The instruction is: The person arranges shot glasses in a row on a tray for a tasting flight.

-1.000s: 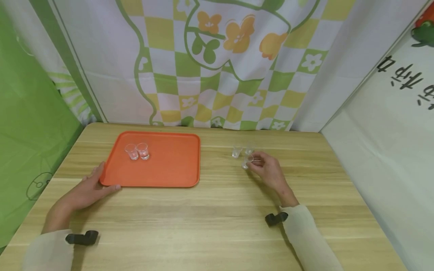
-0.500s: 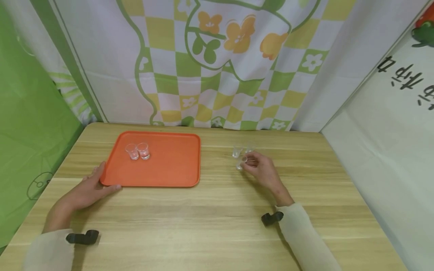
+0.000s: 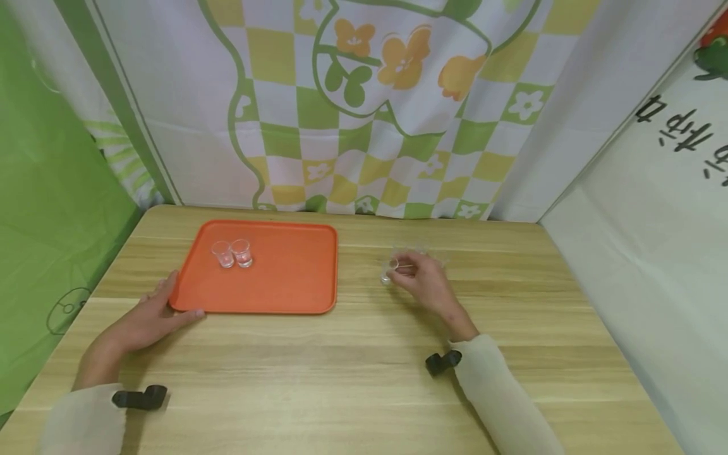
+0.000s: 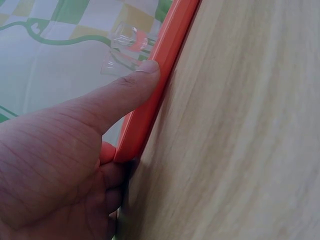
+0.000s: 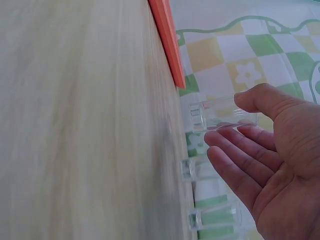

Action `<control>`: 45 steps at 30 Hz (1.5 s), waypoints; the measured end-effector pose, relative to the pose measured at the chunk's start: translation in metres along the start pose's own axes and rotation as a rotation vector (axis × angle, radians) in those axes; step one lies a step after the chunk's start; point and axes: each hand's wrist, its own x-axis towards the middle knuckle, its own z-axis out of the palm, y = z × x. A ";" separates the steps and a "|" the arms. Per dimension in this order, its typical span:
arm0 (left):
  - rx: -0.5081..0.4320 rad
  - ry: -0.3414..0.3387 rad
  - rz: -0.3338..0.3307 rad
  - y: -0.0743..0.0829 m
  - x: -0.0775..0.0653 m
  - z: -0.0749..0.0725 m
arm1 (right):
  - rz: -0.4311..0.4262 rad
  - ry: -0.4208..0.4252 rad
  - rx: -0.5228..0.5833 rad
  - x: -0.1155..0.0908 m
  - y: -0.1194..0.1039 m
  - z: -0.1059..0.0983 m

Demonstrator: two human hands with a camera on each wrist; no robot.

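My right hand (image 3: 428,285) pinches a small clear shot glass (image 5: 220,114) between thumb and fingers. The glass is upright, its base slightly off the table in the right wrist view. Other clear glasses (image 5: 202,168) stand behind that hand, mostly hidden in the head view. At the near left corner of an orange tray (image 3: 287,275), my left hand (image 3: 142,323) rests with thumb and fingers spread. Its thumb lies straight on the front rim, the fingers against the left side. Two more shot glasses, one (image 3: 224,255) beside the other (image 3: 242,254), stand on the tray's left part.
The tray lies on a wood-grain table (image 3: 318,379). A checkered floral curtain (image 3: 364,126) hangs at the table's back edge. A green cloth (image 3: 51,189) is on the left, a white panel with black writing (image 3: 637,265) on the right.
My right hand has moved left with the shot glass, away from the other glasses and nearer the tray. The left hand and the tray keep their places.
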 end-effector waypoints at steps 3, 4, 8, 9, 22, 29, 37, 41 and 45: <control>-0.001 0.001 0.003 0.000 0.000 0.000 | -0.012 -0.011 0.006 0.003 -0.002 0.004; -0.001 0.001 0.004 0.000 0.000 -0.001 | -0.011 -0.015 0.011 0.004 -0.003 0.005; 0.003 -0.001 -0.002 0.000 0.000 -0.001 | -0.009 -0.029 0.035 0.009 -0.005 0.011; 0.005 -0.002 -0.004 0.000 0.000 -0.001 | -0.008 -0.033 0.044 0.010 -0.005 0.013; 0.008 -0.007 -0.008 0.000 0.001 -0.002 | 0.007 -0.095 0.039 0.027 -0.020 0.034; 0.003 -0.009 -0.019 0.000 0.001 -0.001 | 0.003 -0.095 0.095 0.035 -0.029 0.044; -0.001 -0.009 -0.016 -0.002 0.001 0.000 | -0.040 -0.095 0.097 0.044 -0.034 0.059; -0.007 -0.010 -0.033 -0.003 0.002 0.000 | -0.050 -0.105 0.098 0.049 -0.038 0.067; -0.008 -0.011 -0.042 -0.006 0.002 0.001 | -0.045 -0.105 0.078 0.052 -0.041 0.074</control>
